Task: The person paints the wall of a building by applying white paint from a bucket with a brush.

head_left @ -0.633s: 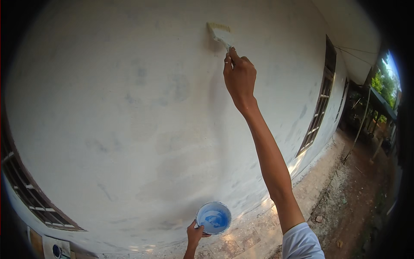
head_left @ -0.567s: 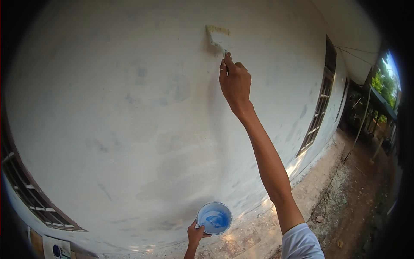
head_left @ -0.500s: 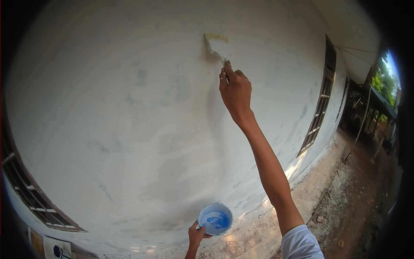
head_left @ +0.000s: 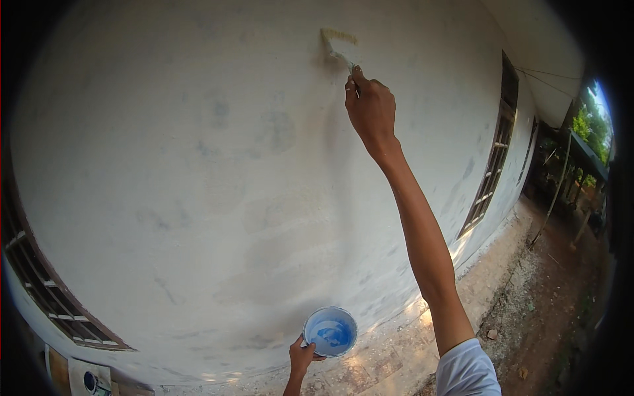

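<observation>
Painting by hand, as seen from beside the worker. The right hand (head_left: 371,109), raised high toward the far part of the scene, has its grip closed around the handle of a broad paintbrush (head_left: 342,51); the yellowish bristles (head_left: 341,35) point upward, at the pale wall (head_left: 191,257). Whether their full edge touches it, I cannot tell. The left hand (head_left: 302,357), low and near, has its grip closed on the left side of a round bucket (head_left: 344,317), thumb over the rim. The bucket's open mouth shows a pale coating with blue patches; the depth of the contents cannot be judged. Grey-blue smudges mark the wall. Farther out, a barred window (head_left: 99,344) stands at left and another window (head_left: 489,165) at right; a paved strip (head_left: 383,366) runs along the wall's foot.
</observation>
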Available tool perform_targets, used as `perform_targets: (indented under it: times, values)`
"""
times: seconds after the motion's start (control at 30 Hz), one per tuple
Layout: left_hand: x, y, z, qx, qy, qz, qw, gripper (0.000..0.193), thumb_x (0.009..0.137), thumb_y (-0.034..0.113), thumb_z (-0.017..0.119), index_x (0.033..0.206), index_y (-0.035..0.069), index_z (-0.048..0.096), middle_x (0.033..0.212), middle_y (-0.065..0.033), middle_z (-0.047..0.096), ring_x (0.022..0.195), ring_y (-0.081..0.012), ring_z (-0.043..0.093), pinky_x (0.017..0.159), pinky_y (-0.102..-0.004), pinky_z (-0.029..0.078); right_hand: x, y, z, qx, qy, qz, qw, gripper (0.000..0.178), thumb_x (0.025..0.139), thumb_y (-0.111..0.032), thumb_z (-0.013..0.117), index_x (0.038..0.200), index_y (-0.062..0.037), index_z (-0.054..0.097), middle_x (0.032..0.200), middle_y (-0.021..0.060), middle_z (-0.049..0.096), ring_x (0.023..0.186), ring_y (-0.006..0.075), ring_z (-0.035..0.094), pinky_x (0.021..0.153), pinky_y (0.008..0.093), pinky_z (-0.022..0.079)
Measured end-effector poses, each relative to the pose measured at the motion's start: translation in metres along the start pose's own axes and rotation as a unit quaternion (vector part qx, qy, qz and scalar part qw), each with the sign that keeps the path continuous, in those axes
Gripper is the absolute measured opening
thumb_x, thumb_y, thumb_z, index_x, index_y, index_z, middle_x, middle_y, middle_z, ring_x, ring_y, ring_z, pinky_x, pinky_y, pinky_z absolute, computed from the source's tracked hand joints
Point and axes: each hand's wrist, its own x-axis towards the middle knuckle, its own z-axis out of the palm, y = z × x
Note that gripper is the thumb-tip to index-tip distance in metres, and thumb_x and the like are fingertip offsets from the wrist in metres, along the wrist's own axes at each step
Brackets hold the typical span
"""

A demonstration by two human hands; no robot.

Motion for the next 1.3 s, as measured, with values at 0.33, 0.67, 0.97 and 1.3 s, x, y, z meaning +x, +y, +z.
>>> perform_targets:
  times: [0.33, 0.67, 0.97, 1.3]
  values:
    - [0.005, -0.013, -0.003, -0.004, -0.009, 0.008, 1.000, 0.059, 0.084, -0.007, 0.052, 0.141, -0.002, 0.040, 0.096, -0.0290, 0.064, 0.069, -0.0363, 0.070, 0.059, -0.0444, 0.065, -0.118, -0.009, -0.112, 0.234, -0.093, 0.326, 0.911, 0.034, 0.097, -0.022, 0.059, 0.121, 0.0009, 0.065, 0.057, -0.0062, 0.035, 0.050, 0.0035, 0.027, 0.045, 0.0250, 0.021]
    - [-0.002, 0.012, 0.001, 0.035, 0.020, 0.036, 0.999, 0.061, 0.086, -0.009, 0.052, 0.144, 0.000, 0.037, 0.097, -0.0273, 0.064, 0.073, -0.0346, 0.070, 0.058, -0.0425, 0.065, -0.358, -0.014, -0.211, 0.321, -0.521, 0.540, 0.578, 0.030, 0.094, -0.024, 0.062, 0.111, -0.0009, 0.070, 0.074, 0.0036, 0.067, 0.069, 0.0087, 0.054, 0.062, 0.0272, 0.045]
    - [-0.020, 0.021, 0.027, 0.198, 0.006, 0.096, 0.975, 0.065, 0.086, -0.010, 0.056, 0.146, 0.003, 0.036, 0.106, -0.0246, 0.064, 0.081, -0.0314, 0.070, 0.059, -0.0385, 0.065, -0.501, -0.043, -0.172, 0.051, -0.627, 0.315, 0.711, 0.026, 0.087, -0.021, 0.059, 0.082, 0.0021, 0.070, 0.072, 0.0243, 0.066, 0.073, 0.0418, 0.067, 0.066, 0.0467, 0.054]
    - [-0.021, -0.016, 0.029, 0.209, -0.008, 0.165, 0.964, 0.067, 0.086, -0.010, 0.055, 0.148, 0.002, 0.031, 0.107, -0.0238, 0.064, 0.082, -0.0283, 0.070, 0.057, -0.0348, 0.064, -0.560, -0.037, -0.137, 0.104, -0.628, 0.343, 0.691, 0.026, 0.085, -0.024, 0.062, 0.077, -0.0011, 0.071, 0.079, 0.0235, 0.068, 0.076, 0.0429, 0.067, 0.071, 0.0480, 0.055]
